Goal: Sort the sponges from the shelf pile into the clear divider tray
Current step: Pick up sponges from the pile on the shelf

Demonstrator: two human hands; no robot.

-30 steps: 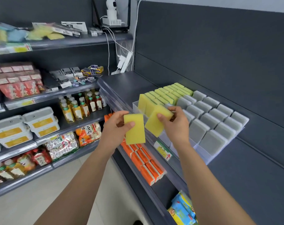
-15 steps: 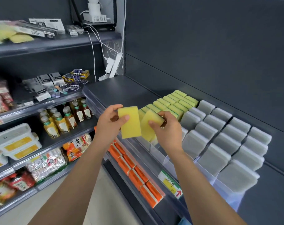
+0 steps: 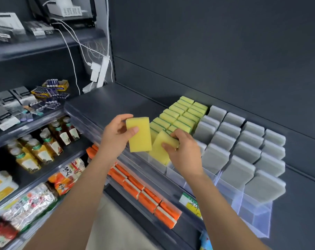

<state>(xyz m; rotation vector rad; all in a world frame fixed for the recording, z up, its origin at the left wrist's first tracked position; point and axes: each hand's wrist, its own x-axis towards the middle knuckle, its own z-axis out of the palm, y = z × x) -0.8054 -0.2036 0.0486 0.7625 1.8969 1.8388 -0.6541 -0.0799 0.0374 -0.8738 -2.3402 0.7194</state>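
Sponges in both hands: left hand (image 3: 117, 136) fingers grip an upright sponge (image 3: 139, 135) just left of the yellow rows (image 3: 180, 114). Right hand (image 3: 186, 154) fingers pinch a tilted sponge (image 3: 160, 147), its lower end at the clear divider tray (image 3: 252, 212) front-left corner. Grey sponges (image 3: 243, 154) fill its right rows.

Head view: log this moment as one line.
left hand: grips upright sponge, off tray | right hand: grips tilted sponge at yellow row front | grey sponges: in tray
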